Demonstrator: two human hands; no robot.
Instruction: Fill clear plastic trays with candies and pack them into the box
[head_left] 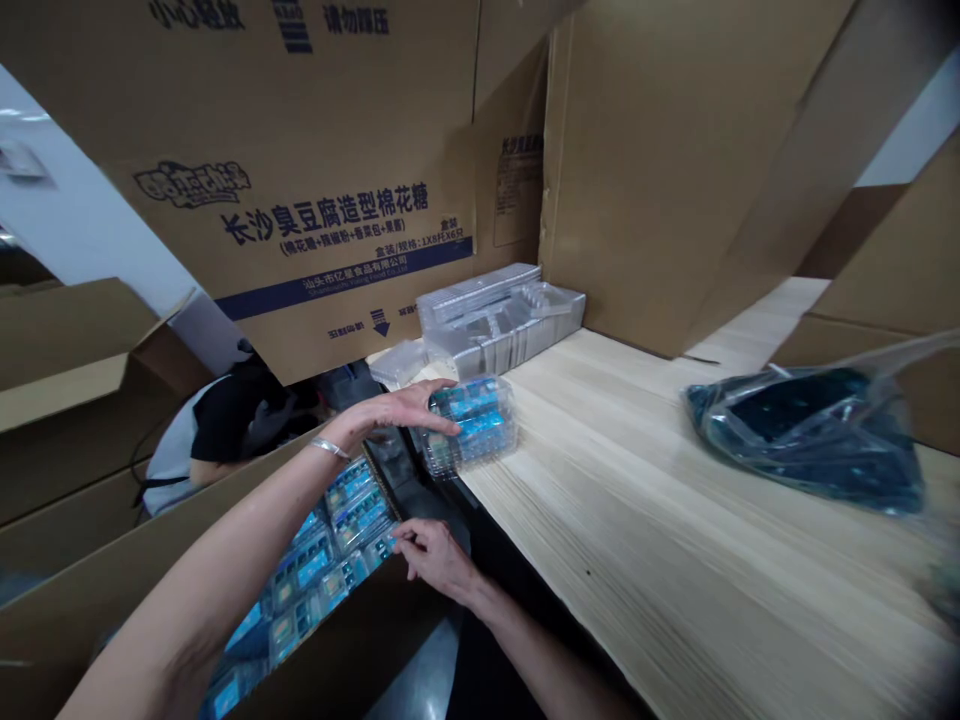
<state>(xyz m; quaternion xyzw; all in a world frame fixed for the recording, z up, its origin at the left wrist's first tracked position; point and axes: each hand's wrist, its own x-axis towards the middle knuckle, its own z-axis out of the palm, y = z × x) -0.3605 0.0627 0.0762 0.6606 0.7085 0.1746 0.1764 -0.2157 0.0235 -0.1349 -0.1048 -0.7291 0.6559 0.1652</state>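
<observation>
My left hand (401, 408), a silver bangle on its wrist, is closed around a clear plastic clamshell pack with blue items inside (474, 423), holding it at the left edge of the pale wooden table (675, 560). Lower down, my right hand (435, 556) rests with curled fingers on the rim of an open cardboard box (90, 590). That box is filled with several similar blue packs (322, 560). Whether the right fingers pinch anything, I cannot make out.
A stack of empty clear plastic trays (499, 320) sits at the table's far end. A crumpled plastic bag with dark blue contents (810, 435) lies at the right. Large cardboard cartons (315, 170) wall the back. Another person in dark clothing (225, 425) bends at the left.
</observation>
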